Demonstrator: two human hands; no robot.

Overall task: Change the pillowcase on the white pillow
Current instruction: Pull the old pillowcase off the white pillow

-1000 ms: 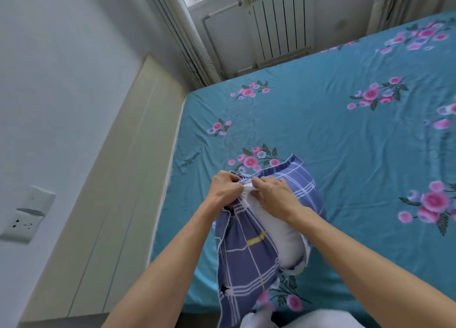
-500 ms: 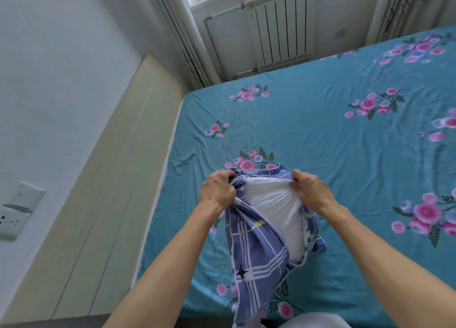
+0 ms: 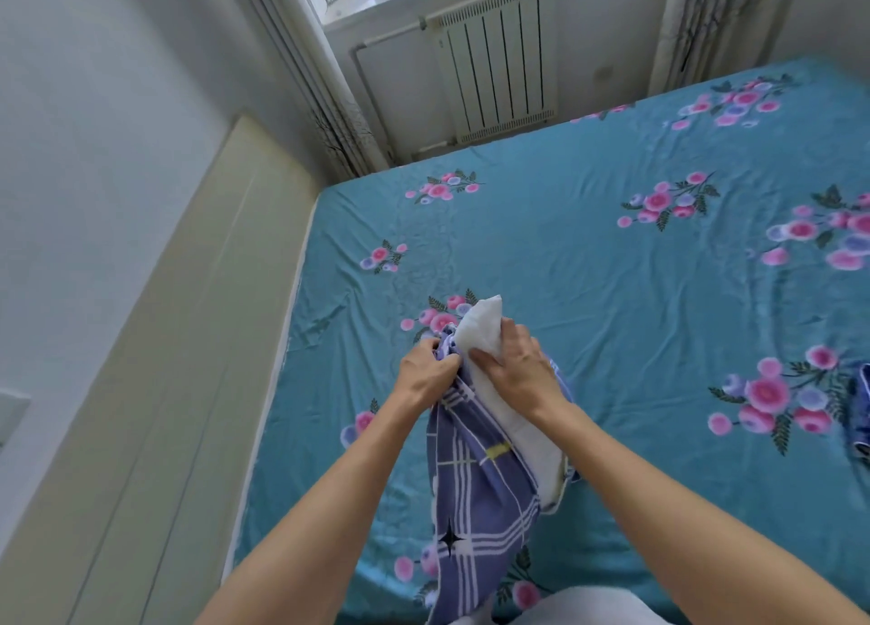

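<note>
Over the bed (image 3: 588,295), the left hand (image 3: 426,372) bunches the plaid pillowcase (image 3: 475,478) while the right hand (image 3: 520,372) apparently grips the white pillow (image 3: 480,330) poking out.

Single head-worn wide-angle view, looking forward and down over bed (image 3: 588,271), close above both forearms; radiator (image 3: 494,64) at far wall, headboard (image 3: 179,342) along left.

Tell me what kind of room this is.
Most likely a bedroom: a bed with a teal floral sheet fills the view, a white pillow is being handled on it, and a radiator sits under the window.
</note>
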